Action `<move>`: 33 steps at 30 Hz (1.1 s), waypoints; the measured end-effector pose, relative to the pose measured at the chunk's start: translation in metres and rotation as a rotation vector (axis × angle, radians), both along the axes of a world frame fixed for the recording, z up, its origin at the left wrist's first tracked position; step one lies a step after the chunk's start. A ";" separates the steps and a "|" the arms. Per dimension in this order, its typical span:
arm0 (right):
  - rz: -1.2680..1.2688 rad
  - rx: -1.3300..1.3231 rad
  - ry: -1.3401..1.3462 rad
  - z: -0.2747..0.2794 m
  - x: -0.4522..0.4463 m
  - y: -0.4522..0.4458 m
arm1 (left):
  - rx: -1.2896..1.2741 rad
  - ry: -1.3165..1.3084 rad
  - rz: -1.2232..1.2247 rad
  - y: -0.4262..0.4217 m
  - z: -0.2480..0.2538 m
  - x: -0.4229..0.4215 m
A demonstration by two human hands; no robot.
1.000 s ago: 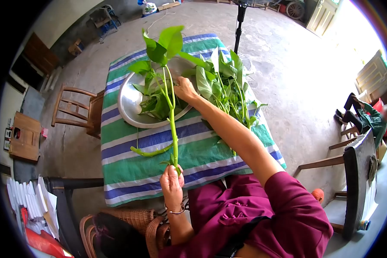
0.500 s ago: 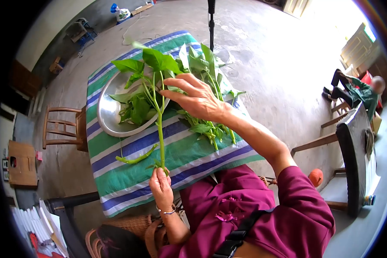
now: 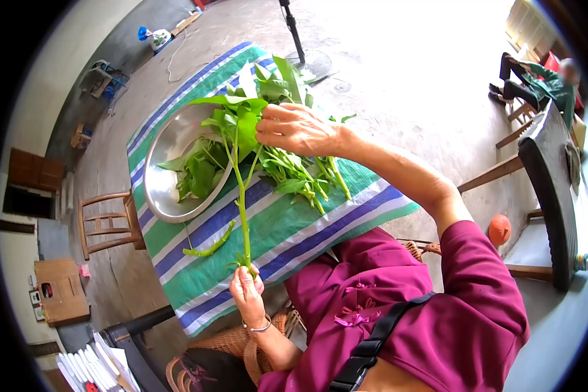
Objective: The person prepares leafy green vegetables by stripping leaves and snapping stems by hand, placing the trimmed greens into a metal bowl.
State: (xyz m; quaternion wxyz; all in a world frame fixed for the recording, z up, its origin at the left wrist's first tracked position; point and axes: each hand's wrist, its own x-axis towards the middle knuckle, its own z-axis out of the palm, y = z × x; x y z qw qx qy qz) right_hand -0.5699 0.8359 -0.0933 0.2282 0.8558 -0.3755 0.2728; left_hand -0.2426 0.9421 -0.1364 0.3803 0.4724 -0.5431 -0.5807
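My left hand (image 3: 247, 293) is closed around the lower end of a thick green leafy stem (image 3: 244, 219), holding it upright above the near edge of the cloth. Higher up, my right hand (image 3: 302, 130) has its bent fingers closed at the edge of a broad leaf (image 3: 247, 132) on that same stem; the fingertips are partly hidden. Behind the stem, a metal bowl (image 3: 151, 189) contains picked green leaves (image 3: 204, 171). A heap of leafy stems (image 3: 294, 171) lies to the right, under my right hand. One short loose stem piece (image 3: 210, 249) rests in front of the bowl.
A striped cloth (image 3: 294, 238) covers the table. A wooden chair (image 3: 108, 225) stands at its left, and a dark chair (image 3: 549, 202) at the right. Beyond the table rises a black stand (image 3: 293, 29). A seated person (image 3: 545, 81) is at the far right. A woven basket (image 3: 225, 340) sits below.
The view has turned slightly. My right hand has moved down onto a leaf, and the upper leaves have shifted and bent. My left hand keeps its hold on the stem's base.
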 end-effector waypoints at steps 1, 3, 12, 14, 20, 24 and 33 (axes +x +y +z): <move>0.007 -0.063 -0.017 0.001 -0.002 0.005 | -0.002 -0.003 -0.010 -0.001 -0.001 -0.002; 0.011 -0.146 -0.044 0.002 -0.002 0.013 | 0.021 -0.022 -0.014 -0.002 -0.005 -0.006; 0.028 -0.303 -0.190 -0.017 0.005 0.032 | 0.174 0.031 -0.113 -0.002 -0.033 -0.004; 0.034 -0.246 -0.167 -0.018 0.005 0.035 | 0.209 0.032 -0.131 -0.003 -0.045 -0.004; -0.065 -0.067 -0.045 -0.025 0.009 0.028 | 0.116 -0.336 -0.130 -0.006 -0.048 -0.007; -0.066 0.060 -0.028 -0.036 0.012 0.022 | -0.079 -0.620 -0.001 -0.008 -0.039 -0.008; -0.085 0.299 0.014 -0.035 0.023 0.032 | -0.724 -0.538 0.036 -0.037 0.000 -0.085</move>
